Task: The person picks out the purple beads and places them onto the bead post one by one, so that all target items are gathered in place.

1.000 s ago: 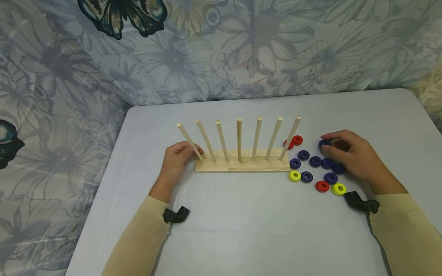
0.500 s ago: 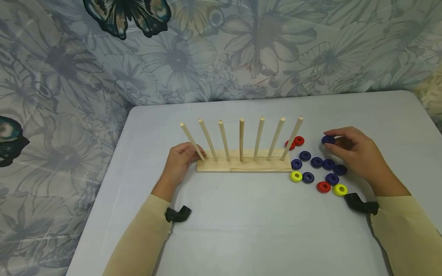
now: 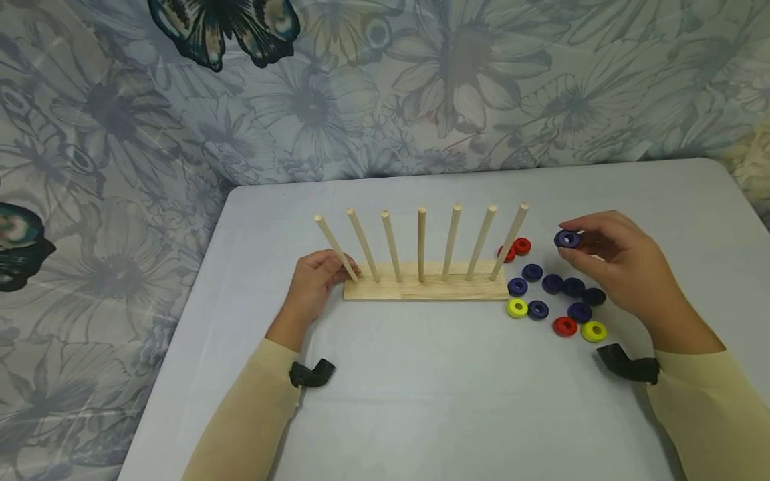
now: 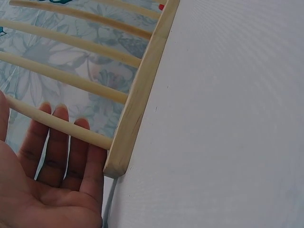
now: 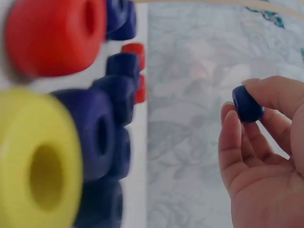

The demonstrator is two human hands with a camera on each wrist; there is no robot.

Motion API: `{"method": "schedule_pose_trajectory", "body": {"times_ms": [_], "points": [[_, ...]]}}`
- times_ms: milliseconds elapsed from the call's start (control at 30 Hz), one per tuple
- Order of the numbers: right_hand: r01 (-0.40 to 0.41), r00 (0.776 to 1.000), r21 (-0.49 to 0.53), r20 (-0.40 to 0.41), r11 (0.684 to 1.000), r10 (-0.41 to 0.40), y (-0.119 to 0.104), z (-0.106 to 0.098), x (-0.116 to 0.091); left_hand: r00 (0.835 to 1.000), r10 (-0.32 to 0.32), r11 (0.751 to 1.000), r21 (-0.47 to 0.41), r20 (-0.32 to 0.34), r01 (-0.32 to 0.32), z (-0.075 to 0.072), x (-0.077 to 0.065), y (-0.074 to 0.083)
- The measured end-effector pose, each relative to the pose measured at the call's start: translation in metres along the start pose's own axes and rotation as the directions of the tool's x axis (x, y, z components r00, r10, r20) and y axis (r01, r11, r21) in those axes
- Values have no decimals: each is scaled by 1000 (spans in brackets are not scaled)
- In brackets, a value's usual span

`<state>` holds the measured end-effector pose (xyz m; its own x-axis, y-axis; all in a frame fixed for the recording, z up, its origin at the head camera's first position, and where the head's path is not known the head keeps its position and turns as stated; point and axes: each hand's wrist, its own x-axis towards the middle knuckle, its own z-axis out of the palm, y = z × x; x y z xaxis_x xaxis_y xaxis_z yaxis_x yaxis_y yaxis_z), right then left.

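Note:
A wooden stand [image 3: 424, 290] with a row of upright pegs sits mid-table. Its leftmost peg [image 3: 334, 246] has my left hand [image 3: 308, 286] beside it. In the left wrist view the fingers [image 4: 58, 142] extend fairly straight behind that peg, close to the end of the base. Over to the right, my right hand [image 3: 628, 270] pinches a dark blue ring [image 3: 567, 239] between thumb and fingertips, raised above the table. The right wrist view shows this blue ring [image 5: 247, 104] side-on. Below the hand lie loose blue rings [image 3: 553, 284].
Two red rings [image 3: 522, 246] lie behind the stand's right end, another red ring [image 3: 565, 327] nearer the front. One yellow ring [image 3: 517, 308] is beside the base; a second yellow ring [image 3: 593, 331] sits further right. A flower-patterned cloth [image 3: 385, 93] rises behind the white table [image 3: 433, 401].
My right hand has lifted the blue ring from among the others and tilted it so its hole shows. My left hand stays beside the leftmost peg.

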<state>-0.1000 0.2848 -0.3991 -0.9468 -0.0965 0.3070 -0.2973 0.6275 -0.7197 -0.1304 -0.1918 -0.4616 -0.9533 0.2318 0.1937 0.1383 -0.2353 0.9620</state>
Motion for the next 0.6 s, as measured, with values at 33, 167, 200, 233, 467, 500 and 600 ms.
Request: {"method": "schedule_pose_trajectory", "body": {"times_ms": [33, 167, 200, 233, 467, 500, 600], "points": [[9, 1000, 6, -4, 1000, -9, -3, -1, 0, 1000, -3, 1000, 0, -1, 3, 0, 0, 0], [36, 999, 15, -9, 999, -36, -13, -2, 0, 1000, -13, 1000, -7, -1, 13, 1, 0, 0], [44, 999, 15, -9, 999, -44, -16, -3, 0, 1000, -15, 1000, -8, 0, 15, 1, 1, 0], [57, 998, 11, -11, 998, -56, -19, -3, 0, 1000, -15, 1000, -9, 2, 15, 1, 1, 0], [200, 979, 15, -53, 980, -199, -41, -10, 4, 1000, -5, 1000, -8, 13, 5, 1, 0, 1], [220, 974, 23, -62, 975, -218, -45, -11, 5, 1000, -2, 1000, -7, 14, 2, 0, 0, 1], [261, 963, 36, -82, 965, -258, -53, -13, 7, 1000, 4, 1000, -9, 17, -4, 0, 0, 1]]}}
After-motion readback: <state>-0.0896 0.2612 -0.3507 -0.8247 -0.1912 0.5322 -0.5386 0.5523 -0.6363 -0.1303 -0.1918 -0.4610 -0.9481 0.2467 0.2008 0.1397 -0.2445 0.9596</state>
